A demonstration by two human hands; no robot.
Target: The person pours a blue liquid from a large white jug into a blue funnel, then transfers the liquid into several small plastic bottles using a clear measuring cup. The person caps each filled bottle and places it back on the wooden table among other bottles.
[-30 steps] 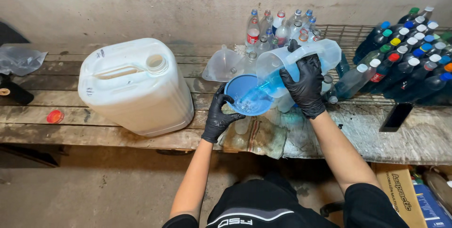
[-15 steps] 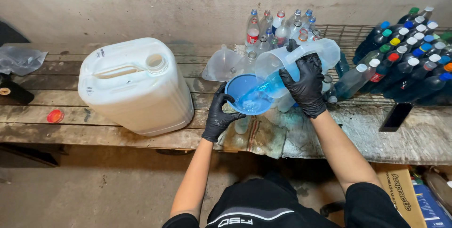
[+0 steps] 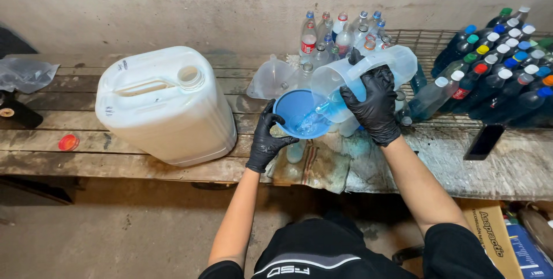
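Observation:
Both my hands wear black gloves. My right hand [image 3: 375, 105] grips a clear plastic jug [image 3: 368, 71] tilted leftward, and blue liquid runs from its spout into a blue funnel [image 3: 299, 112]. My left hand [image 3: 268, 138] steadies the funnel's left rim. The funnel sits on a small clear bottle [image 3: 295, 152] standing on a stained cloth [image 3: 322, 164] on the wooden bench [image 3: 69, 158]. The bottle's neck is hidden under the funnel.
A big white jerrycan [image 3: 164, 103] with an open neck lies left of the funnel; a red cap [image 3: 68, 142] lies further left. Empty clear bottles [image 3: 340, 34] stand behind, blue-filled capped bottles [image 3: 501, 71] lie right, beside a dark phone [image 3: 485, 141]. A spare clear funnel [image 3: 271, 77] rests nearby.
The jug keeps pouring and has tipped slightly more; the blue liquid in it is lower. Both hands stay in place.

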